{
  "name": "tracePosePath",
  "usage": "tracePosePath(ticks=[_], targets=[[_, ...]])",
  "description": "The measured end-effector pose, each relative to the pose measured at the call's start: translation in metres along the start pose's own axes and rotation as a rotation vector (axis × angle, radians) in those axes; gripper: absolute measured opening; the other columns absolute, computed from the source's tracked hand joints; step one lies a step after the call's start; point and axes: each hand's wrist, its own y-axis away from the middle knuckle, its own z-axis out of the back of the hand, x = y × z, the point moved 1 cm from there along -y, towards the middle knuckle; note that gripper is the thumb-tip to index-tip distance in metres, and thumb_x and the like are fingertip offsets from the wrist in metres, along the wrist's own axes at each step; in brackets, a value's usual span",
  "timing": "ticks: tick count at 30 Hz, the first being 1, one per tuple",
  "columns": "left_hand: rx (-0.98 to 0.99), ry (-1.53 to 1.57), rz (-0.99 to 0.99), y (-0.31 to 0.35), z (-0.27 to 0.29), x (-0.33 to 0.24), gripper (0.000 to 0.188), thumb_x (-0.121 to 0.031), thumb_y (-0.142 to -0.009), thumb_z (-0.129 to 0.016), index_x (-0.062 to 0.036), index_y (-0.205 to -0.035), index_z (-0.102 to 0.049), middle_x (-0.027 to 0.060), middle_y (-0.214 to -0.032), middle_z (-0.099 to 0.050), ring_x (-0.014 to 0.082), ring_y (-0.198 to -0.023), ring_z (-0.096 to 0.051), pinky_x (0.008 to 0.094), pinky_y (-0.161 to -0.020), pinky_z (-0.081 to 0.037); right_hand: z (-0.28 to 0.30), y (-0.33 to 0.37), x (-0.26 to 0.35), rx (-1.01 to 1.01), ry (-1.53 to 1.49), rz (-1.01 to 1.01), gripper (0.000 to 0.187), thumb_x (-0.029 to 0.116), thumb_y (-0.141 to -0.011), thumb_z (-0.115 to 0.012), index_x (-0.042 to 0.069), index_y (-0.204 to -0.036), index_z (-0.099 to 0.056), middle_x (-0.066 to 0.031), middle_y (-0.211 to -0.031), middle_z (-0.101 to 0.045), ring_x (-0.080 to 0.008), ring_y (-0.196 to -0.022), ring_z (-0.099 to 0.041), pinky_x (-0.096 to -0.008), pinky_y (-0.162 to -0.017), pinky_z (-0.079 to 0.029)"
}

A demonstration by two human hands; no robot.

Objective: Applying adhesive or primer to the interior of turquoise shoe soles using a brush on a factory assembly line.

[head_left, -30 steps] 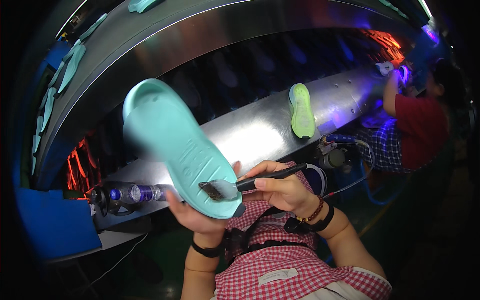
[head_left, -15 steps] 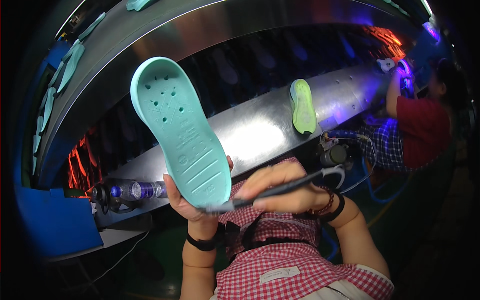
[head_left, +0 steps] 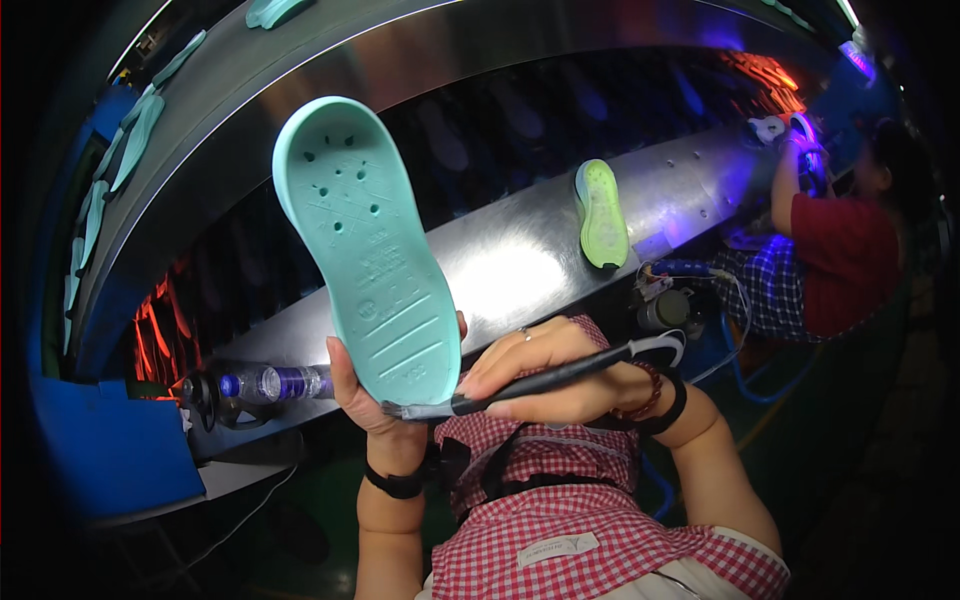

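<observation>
My left hand (head_left: 378,425) grips a teal shoe sole (head_left: 372,270) by its lower end, thumb at the left edge and a fingertip showing at the right. The sole is tilted upright, with round holes near the top and raised bars lower down. In my right hand (head_left: 560,372), closed, is a black-handled brush (head_left: 530,384) with a pale hose at its rear end. The brush's grey tip lies along the bottom edge of the sole, close to my left palm; whether it touches the sole I cannot tell.
A yellow-green shoe sole (head_left: 602,215) lies on the metal ledge (head_left: 500,270). Plastic bottles (head_left: 290,382) lie at the left of the ledge. More teal soles (head_left: 140,135) ride the curved conveyor. A co-worker in red (head_left: 850,250) sits at the right, near a lidded container (head_left: 665,310).
The teal sole has tipped slightly and moved a little to the right at its top. The brush tip has shifted left along the sole's bottom edge, with my right hand following.
</observation>
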Motion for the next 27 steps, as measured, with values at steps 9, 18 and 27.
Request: tracePosePath(ticks=[9,18,27], targets=[[0.068,-0.376,0.052,-0.001,0.010,-0.016,0.068,-0.051,-0.086,-0.040,-0.0013,-0.132,-0.033,0.0213,-0.121,-0.048,0.0383,-0.102,-0.055,0.0526,-0.087,-0.045,0.012,-0.006,0.004,0.057,0.098,0.036,0.018,0.006,-0.072,-0.067,0.000,-0.090,-0.066,-0.0118,-0.082,-0.066,-0.0187,-0.071,-0.064,-0.0252,-0.064,-0.049],[-0.018,-0.072,0.409,-0.010,0.008,-0.023,0.057,-0.041,-0.089,-0.038,-0.0020,-0.131,-0.038,0.0219,-0.127,-0.045,0.0389,-0.110,-0.050,0.0567,-0.089,-0.041,0.010,0.005,0.018,0.165,0.159,0.176,0.017,0.006,-0.074,-0.066,0.002,-0.091,-0.065,-0.0130,-0.088,-0.066,-0.0262,-0.083,-0.064,-0.0339,-0.072,-0.050],[-0.066,-0.483,0.699,-0.001,-0.011,-0.026,0.050,-0.026,-0.088,-0.049,0.0082,-0.124,-0.041,0.0197,-0.112,-0.055,0.0229,-0.095,-0.060,0.0305,-0.081,-0.050,0.040,-0.001,0.022,0.526,0.276,-0.049,0.020,0.008,-0.078,-0.060,-0.001,-0.096,-0.060,-0.0156,-0.099,-0.063,-0.0293,-0.091,-0.061,-0.0337,-0.079,-0.049]])
